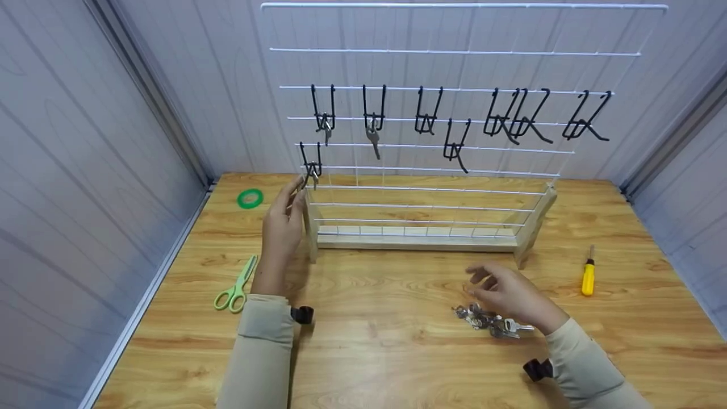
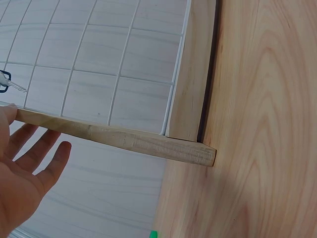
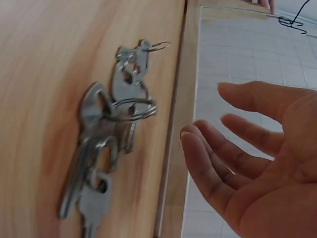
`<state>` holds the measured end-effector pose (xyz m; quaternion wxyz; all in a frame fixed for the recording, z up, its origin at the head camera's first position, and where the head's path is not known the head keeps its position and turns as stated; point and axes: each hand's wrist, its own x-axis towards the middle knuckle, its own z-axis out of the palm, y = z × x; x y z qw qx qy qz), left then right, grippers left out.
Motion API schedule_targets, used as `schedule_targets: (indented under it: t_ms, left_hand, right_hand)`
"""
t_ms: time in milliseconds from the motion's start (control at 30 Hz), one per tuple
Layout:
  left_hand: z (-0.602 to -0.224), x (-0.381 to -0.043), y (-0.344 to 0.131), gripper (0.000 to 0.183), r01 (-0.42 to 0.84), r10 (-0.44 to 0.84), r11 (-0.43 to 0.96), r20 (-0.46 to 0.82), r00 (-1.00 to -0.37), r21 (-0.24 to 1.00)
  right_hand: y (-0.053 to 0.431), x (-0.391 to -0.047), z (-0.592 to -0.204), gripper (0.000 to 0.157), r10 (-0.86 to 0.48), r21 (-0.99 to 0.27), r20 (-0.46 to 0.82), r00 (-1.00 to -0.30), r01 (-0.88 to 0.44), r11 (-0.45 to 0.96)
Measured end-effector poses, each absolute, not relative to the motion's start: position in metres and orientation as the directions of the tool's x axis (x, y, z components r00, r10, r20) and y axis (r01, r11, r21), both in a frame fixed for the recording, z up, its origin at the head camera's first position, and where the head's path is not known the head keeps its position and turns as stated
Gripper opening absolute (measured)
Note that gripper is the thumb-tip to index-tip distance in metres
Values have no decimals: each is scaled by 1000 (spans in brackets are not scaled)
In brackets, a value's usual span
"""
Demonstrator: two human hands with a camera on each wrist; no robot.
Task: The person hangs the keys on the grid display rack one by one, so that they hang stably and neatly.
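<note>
A white wire grid rack (image 1: 423, 205) stands in a wooden frame, with black wire hooks hung on its bars. My left hand (image 1: 282, 224) holds the top of the left wooden side post (image 2: 133, 141), its thumb on the near side and fingers at the other. Just above hangs a hook with a key (image 1: 315, 179); two hooks higher up also carry keys. My right hand (image 1: 508, 292) is over the table beside a pile of keys on rings (image 3: 131, 109). Its fingers are loosely bent with nothing between them.
Green-handled scissors (image 1: 235, 289) lie left of my left forearm, with a roll of green tape (image 1: 250, 199) farther back. A yellow screwdriver (image 1: 588, 278) lies at the right. Bare hooks (image 1: 454, 147) hang along the middle and right of the grid. Pale walls enclose the table.
</note>
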<state>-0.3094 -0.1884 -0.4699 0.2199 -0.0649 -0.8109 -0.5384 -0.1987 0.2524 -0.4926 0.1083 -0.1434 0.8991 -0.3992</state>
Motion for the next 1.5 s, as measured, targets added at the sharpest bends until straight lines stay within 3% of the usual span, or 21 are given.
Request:
schedule_targets:
  t_ms: [233,1000,1500]
  left_hand:
    - [-470,-309,-189,40,332,-137,413,418,-898,848]
    - [-469,-310,-188,41,342,-135,435,435,-890,833]
    - [-469,-310,-188,40,334,-133,429,424,-896,839]
  right_hand:
    - [260,-199,-503,22,-436,-686,-156,-886,-220,693]
    - [260,-196,-514,21,-416,-722,-199,-887,-154,674]
    - [261,-194,-515,13,-403,-705,-194,-895,-159,691]
